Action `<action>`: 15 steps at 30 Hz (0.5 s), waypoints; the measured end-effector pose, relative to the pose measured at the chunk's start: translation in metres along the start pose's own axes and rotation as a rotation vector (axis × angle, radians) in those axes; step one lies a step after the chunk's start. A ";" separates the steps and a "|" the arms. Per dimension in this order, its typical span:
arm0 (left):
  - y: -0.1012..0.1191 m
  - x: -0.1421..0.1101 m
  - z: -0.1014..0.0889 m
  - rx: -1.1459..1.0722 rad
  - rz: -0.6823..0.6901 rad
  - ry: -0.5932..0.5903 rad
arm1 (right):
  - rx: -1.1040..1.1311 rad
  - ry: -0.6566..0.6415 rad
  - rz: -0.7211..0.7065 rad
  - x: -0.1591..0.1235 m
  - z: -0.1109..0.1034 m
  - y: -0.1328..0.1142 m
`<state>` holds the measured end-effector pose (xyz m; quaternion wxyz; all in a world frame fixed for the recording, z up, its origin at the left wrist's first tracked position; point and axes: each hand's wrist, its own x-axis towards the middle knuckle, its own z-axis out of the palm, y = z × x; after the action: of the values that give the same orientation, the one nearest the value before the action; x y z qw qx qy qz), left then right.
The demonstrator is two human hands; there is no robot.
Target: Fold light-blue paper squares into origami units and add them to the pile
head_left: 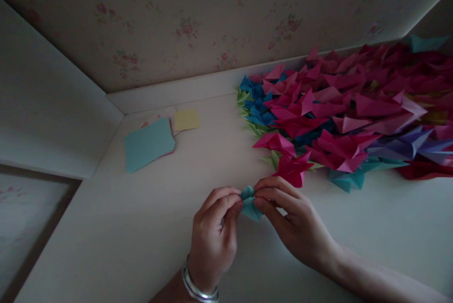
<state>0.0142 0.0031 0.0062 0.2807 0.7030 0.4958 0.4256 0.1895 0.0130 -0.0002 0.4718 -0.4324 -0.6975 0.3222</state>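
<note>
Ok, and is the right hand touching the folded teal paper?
Touching: in the head view, the right hand pinches the folded teal paper at its right edge, between thumb and fingers.

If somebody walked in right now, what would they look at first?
Probably the big heap of folded paper shapes, mostly bright pink with some blue, green and purple, spread along the wall on the right. Next, perhaps, the small teal paper pinched between the left hand and right hand, in front of the heap's left end.
</note>
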 end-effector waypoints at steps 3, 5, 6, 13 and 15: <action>-0.002 -0.001 0.000 0.038 0.035 0.001 | -0.026 -0.024 -0.021 0.001 -0.002 0.000; -0.002 0.000 -0.001 0.062 0.036 -0.006 | -0.047 -0.048 -0.053 0.000 -0.003 0.001; -0.002 0.000 -0.003 0.079 0.050 -0.017 | -0.058 -0.066 -0.073 -0.001 -0.003 0.001; -0.004 0.003 -0.014 0.157 0.255 -0.125 | -0.093 -0.103 -0.151 -0.007 -0.003 0.001; -0.004 0.003 -0.014 0.154 0.266 -0.125 | -0.097 -0.108 -0.153 -0.007 -0.003 0.001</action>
<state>0.0005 0.0073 0.0102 0.1976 0.8070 0.4109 0.3753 0.1939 0.0073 -0.0030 0.4352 -0.3822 -0.7678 0.2738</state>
